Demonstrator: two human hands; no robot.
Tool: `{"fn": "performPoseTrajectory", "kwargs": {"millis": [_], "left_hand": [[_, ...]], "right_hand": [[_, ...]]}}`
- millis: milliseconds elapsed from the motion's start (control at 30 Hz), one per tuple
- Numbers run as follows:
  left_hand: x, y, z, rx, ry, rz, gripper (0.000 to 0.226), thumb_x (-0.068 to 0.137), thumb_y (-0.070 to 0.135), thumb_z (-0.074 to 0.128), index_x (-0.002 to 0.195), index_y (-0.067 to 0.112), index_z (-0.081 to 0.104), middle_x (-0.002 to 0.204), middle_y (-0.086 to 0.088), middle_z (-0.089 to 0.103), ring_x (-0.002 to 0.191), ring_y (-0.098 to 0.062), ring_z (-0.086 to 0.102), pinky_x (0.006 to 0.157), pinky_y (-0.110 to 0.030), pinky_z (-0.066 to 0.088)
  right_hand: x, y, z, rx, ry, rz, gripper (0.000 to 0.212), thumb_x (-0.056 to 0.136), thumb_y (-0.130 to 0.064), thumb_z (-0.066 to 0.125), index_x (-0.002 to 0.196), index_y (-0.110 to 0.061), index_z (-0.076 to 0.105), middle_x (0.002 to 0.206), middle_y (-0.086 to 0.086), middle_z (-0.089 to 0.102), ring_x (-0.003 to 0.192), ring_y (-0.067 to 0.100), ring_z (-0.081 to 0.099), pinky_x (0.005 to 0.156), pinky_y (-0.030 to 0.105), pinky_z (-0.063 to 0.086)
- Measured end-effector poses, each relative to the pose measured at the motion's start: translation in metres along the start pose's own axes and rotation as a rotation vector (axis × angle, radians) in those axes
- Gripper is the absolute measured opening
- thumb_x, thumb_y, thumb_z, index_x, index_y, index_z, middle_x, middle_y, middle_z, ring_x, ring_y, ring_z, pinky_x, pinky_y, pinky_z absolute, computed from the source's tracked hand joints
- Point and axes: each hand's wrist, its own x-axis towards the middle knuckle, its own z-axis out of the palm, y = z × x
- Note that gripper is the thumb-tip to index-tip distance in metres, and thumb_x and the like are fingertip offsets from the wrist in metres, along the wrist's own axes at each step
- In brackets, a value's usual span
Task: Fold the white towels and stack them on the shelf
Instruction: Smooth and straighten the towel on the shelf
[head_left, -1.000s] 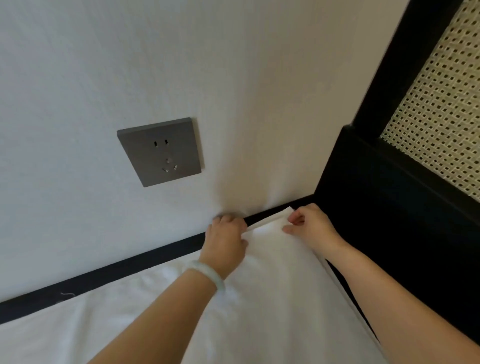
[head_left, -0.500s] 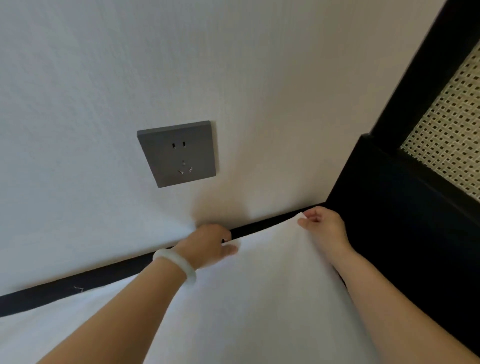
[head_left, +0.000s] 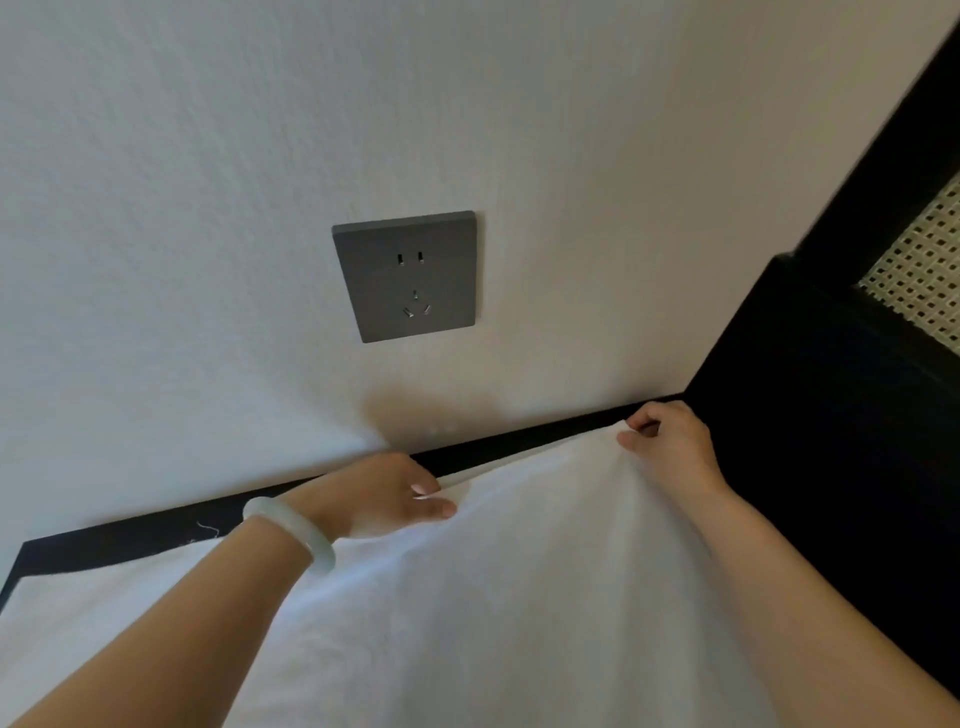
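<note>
Soft white cloth towel (head_left: 519, 597) spreads beneath both wrists over a black ledge (head_left: 156, 530). It is likely light and floppy, best taken at corners. Left hand (head_left: 379, 493) lies on its far edge, pinching or pressing unclear; right hand (head_left: 670, 441) pinches the far corner.

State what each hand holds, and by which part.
Both hold the white cloth towel: the right hand pinches its far right corner, the left hand pinches its far edge.
</note>
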Motion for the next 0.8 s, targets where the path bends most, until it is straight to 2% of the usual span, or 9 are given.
{"fn": "performPoseTrajectory", "kwargs": {"millis": [67,133,233,367,467,600,667,733,800], "left_hand": [[0.000,-0.005,0.000,0.003,0.029,-0.003,0.040,0.093,0.049,0.057,0.071,0.017,0.050,0.070,0.010,0.047,0.067,-0.012,0.047,0.055,-0.013,0.029],[-0.001,-0.009,0.001,0.000,0.093,-0.017,0.037,0.093,0.044,0.060,0.068,0.022,0.045,0.072,0.013,0.046,0.065,-0.005,0.045,0.055,-0.014,0.030],[-0.003,-0.013,0.009,-0.046,0.234,-0.061,0.034,0.091,0.045,0.061,0.069,0.020,0.053,0.077,0.002,0.057,0.069,-0.016,0.056,0.061,-0.027,0.044],[-0.003,-0.011,0.023,0.029,0.441,-0.071,0.044,0.089,0.053,0.061,0.061,0.023,0.043,0.066,0.007,0.044,0.059,-0.017,0.048,0.051,-0.030,0.033],[0.003,-0.010,0.037,0.194,0.528,-0.122,0.046,0.090,0.061,0.052,0.067,0.022,0.042,0.068,0.009,0.038,0.066,-0.025,0.055,0.056,-0.032,0.033],[0.001,-0.010,0.048,0.230,0.555,-0.227,0.051,0.090,0.064,0.044,0.070,0.017,0.048,0.075,0.001,0.052,0.079,-0.030,0.061,0.059,-0.034,0.037],[-0.010,-0.004,0.048,0.337,0.617,-0.221,0.047,0.090,0.054,0.052,0.083,0.008,0.061,0.087,-0.012,0.060,0.089,-0.035,0.058,0.069,-0.041,0.044],[-0.027,0.010,0.054,0.430,0.706,-0.184,0.035,0.089,0.037,0.063,0.095,0.003,0.062,0.097,-0.017,0.059,0.091,-0.037,0.055,0.077,-0.045,0.044],[-0.048,0.029,0.074,0.420,0.739,-0.038,0.032,0.089,0.033,0.056,0.103,0.006,0.063,0.108,-0.015,0.060,0.098,-0.036,0.057,0.087,-0.044,0.040]], "right_hand": [[0.005,0.000,-0.003,0.024,-0.060,0.041,0.030,0.080,-0.007,0.079,0.066,-0.025,0.060,0.081,-0.004,0.059,0.070,0.007,0.056,0.064,0.018,0.039],[0.008,0.003,-0.005,0.090,-0.092,0.091,0.027,0.077,-0.003,0.081,0.067,-0.020,0.062,0.073,0.000,0.062,0.067,0.014,0.058,0.065,0.023,0.042],[0.009,0.007,-0.009,0.260,-0.112,0.140,0.025,0.076,0.002,0.081,0.067,-0.015,0.064,0.071,0.004,0.064,0.067,0.019,0.060,0.068,0.028,0.047],[0.012,0.012,-0.009,0.370,0.003,0.137,0.026,0.078,0.001,0.079,0.069,-0.019,0.065,0.076,0.000,0.066,0.069,0.014,0.060,0.066,0.025,0.047],[0.013,0.014,0.003,0.225,0.085,0.092,0.024,0.084,-0.009,0.076,0.070,-0.023,0.061,0.080,0.002,0.067,0.075,0.019,0.060,0.071,0.030,0.044],[0.004,0.015,0.019,-0.037,0.157,-0.013,0.017,0.091,-0.021,0.068,0.084,-0.023,0.053,0.089,0.003,0.060,0.080,0.020,0.055,0.070,0.030,0.036],[0.001,0.014,0.014,-0.039,0.138,-0.024,0.021,0.090,-0.025,0.070,0.094,-0.020,0.050,0.089,0.005,0.058,0.080,0.021,0.055,0.069,0.030,0.036],[-0.005,0.009,-0.001,-0.015,0.072,0.014,0.025,0.092,-0.029,0.069,0.106,-0.018,0.053,0.094,0.004,0.059,0.084,0.019,0.056,0.072,0.029,0.039],[-0.021,0.007,-0.024,0.001,0.021,0.073,0.026,0.094,-0.030,0.067,0.114,-0.016,0.058,0.100,0.000,0.060,0.086,0.013,0.056,0.073,0.026,0.041]]}}
